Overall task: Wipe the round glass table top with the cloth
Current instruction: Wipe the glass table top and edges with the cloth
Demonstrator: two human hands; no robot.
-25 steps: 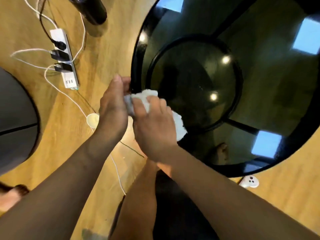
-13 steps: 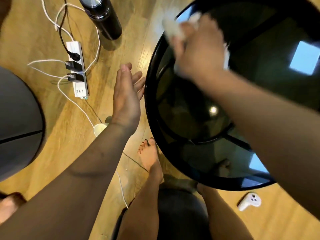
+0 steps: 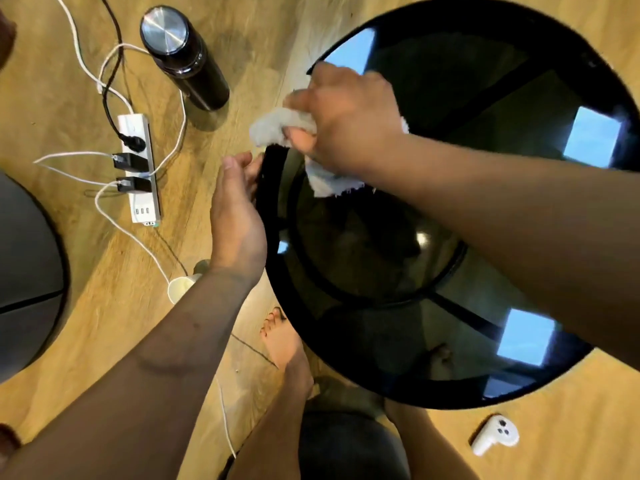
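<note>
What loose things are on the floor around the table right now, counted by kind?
Bottles: 1, the black bottle.
Power strips: 1, the white power strip.
Cups: 1, the paper cup.
Controllers: 1, the white controller.
Total: 4.

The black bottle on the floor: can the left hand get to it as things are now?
Probably yes. The left hand is open and empty beside the table edge, and only bare floor lies between it and the bottle. The right hand holds the cloth nearby.
</note>
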